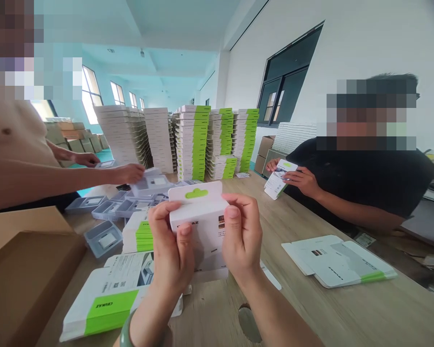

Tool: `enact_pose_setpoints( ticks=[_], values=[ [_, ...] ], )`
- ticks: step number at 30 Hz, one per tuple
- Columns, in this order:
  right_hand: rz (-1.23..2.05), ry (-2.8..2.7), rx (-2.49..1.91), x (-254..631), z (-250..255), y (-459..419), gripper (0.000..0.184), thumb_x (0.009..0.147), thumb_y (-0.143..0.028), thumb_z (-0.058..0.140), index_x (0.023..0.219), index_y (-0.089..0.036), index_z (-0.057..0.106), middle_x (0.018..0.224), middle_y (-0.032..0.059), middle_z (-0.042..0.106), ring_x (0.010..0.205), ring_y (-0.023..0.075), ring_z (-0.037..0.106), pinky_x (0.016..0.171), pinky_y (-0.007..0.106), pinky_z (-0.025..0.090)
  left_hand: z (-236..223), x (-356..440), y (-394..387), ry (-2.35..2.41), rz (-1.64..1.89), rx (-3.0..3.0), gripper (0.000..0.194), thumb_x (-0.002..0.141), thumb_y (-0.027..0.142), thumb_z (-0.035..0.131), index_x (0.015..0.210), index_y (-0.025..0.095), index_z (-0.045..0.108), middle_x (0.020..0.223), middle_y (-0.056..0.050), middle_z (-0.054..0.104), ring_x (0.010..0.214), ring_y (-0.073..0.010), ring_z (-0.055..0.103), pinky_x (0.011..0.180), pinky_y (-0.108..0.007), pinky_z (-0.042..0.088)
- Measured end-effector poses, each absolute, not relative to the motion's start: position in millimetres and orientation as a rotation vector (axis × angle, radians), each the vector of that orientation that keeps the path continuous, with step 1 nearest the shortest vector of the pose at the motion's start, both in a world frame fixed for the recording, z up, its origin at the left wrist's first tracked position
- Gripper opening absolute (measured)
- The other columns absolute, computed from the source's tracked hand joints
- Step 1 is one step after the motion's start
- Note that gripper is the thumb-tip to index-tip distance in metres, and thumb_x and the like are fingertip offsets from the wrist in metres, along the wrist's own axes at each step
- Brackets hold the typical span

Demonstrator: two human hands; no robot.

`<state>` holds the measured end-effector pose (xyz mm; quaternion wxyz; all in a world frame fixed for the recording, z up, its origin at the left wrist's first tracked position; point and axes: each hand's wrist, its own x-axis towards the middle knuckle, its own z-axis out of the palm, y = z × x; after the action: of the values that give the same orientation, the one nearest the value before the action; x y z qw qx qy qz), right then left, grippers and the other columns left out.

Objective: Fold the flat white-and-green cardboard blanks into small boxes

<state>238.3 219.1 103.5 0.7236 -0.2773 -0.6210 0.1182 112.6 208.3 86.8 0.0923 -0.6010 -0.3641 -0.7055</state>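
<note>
Both my hands grip a white retail box with a green hang tab [198, 212] upright in front of me. My left hand [171, 246] pinches its left side, and my right hand [242, 236] pinches its right side. Below my left hand, a flat white-and-green printed box [104, 301] lies on the table. A short stack of white-and-green boxes [143, 233] stands just beyond it. Grey plastic trays [103, 238] lie to the left of the held box. An unfolded white carton [338, 260] rests on the table to my right.
A co-worker's hand [128, 173] reaches over the trays from the left, and another co-worker at the right holds a white box [280, 179]. Tall stacks of boxes [191, 142] rise beyond the wooden table [347, 308]. A brown cardboard box [21, 274] stands at the near left.
</note>
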Motion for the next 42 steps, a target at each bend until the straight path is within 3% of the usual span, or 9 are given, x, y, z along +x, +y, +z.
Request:
enact_pose_setpoints(
  ticks=[4,11,17,24,28,30,33,39,42],
  values=[
    [0.435,-1.378,-0.583,236.8,104.0,217.0,0.035,0.112,-0.053,0.036,0.135,-0.028,0.046,0.093,0.0036,0.072,0.07,0.0184,0.072,0.055,0.03,0.058,90.2,113.5,205.9,-1.133,-2.182,-1.766,0.036,0.113,0.052,0.034,0.126,0.024,0.052,0.112,-0.006,0.056,0.101,-0.0211,0.058,0.09,-0.035,0.046],
    [0.325,-1.498,-0.705,233.6,103.5,214.7,0.021,0.112,-0.035,0.044,0.124,-0.025,0.058,0.089,0.0009,0.072,0.072,0.0157,0.069,0.061,0.027,0.054,90.6,112.2,206.7,-1.218,-1.998,-1.616,0.027,0.111,0.048,0.042,0.12,0.024,0.051,0.107,-0.005,0.055,0.095,-0.0206,0.057,0.085,-0.036,0.047],
    [0.312,-1.63,-0.886,215.2,93.5,205.9,0.052,0.113,-0.044,0.034,0.162,-0.024,0.033,0.143,0.0147,0.066,0.114,0.0272,0.073,0.081,0.038,0.063,93.9,110.3,205.3,-1.36,-1.961,-1.466,0.028,0.108,0.049,0.046,0.114,0.022,0.052,0.107,-0.008,0.054,0.094,-0.0243,0.057,0.083,-0.043,0.05],
    [0.399,-1.724,-1.164,234.3,112.9,220.0,0.055,0.114,-0.048,0.026,0.163,-0.026,0.034,0.143,0.0132,0.066,0.126,0.0286,0.067,0.1,0.044,0.058,94.0,111.3,202.6,-1.66,-1.979,-1.723,0.038,0.105,0.055,0.048,0.126,0.024,0.045,0.116,-0.009,0.056,0.081,-0.0186,0.063,0.064,-0.035,0.055],
    [0.653,-1.761,-1.665,281.0,119.9,252.9,0.054,0.115,-0.049,0.021,0.154,-0.021,0.046,0.127,0.013,0.074,0.112,0.0272,0.072,0.097,0.046,0.059,98.8,97.9,204.5,-1.713,-1.962,-1.845,0.051,0.097,0.063,0.057,0.127,0.025,0.044,0.132,-0.014,0.049,0.092,-0.022,0.069,0.078,-0.045,0.062],
    [0.688,-1.773,-1.816,301.3,113.0,269.5,0.04,0.112,-0.044,0.046,0.141,-0.018,0.059,0.129,0.0122,0.071,0.11,0.0256,0.072,0.095,0.047,0.06,104.4,83.3,204.6,-1.738,-1.937,-1.826,0.05,0.093,0.064,0.061,0.12,0.024,0.05,0.139,-0.017,0.046,0.096,-0.0249,0.071,0.083,-0.05,0.064],
    [0.669,-1.786,-2.075,317.2,102.4,284.0,0.037,0.102,-0.036,0.07,0.133,-0.019,0.065,0.135,0.0104,0.067,0.112,0.0257,0.07,0.094,0.048,0.061,110.7,54.3,204.8,-1.913,-1.772,-1.925,0.053,0.089,0.068,0.064,0.117,0.024,0.057,0.142,-0.02,0.051,0.094,-0.0271,0.073,0.078,-0.049,0.066],
    [0.502,-1.937,-2.18,297.4,108.8,269.6,0.042,0.102,-0.038,0.068,0.14,-0.021,0.061,0.145,0.0115,0.062,0.122,0.0291,0.066,0.102,0.053,0.057,100.1,19.8,216.9,-2.476,-0.966,-2.303,0.072,0.077,0.074,0.056,0.128,0.022,0.055,0.136,-0.02,0.067,0.11,-0.0372,0.073,0.09,-0.05,0.059],
    [0.583,-2.122,-2.128,270.1,103.5,260.0,0.052,0.107,-0.044,0.057,0.155,-0.025,0.05,0.166,0.0159,0.044,0.153,0.0407,0.039,0.115,0.069,0.042,89.3,20.4,229.3,-2.503,-0.686,-2.337,0.064,0.068,0.057,0.066,0.119,0.019,0.06,0.136,-0.025,0.066,0.126,-0.0448,0.065,0.1,-0.053,0.053]
  ],
)
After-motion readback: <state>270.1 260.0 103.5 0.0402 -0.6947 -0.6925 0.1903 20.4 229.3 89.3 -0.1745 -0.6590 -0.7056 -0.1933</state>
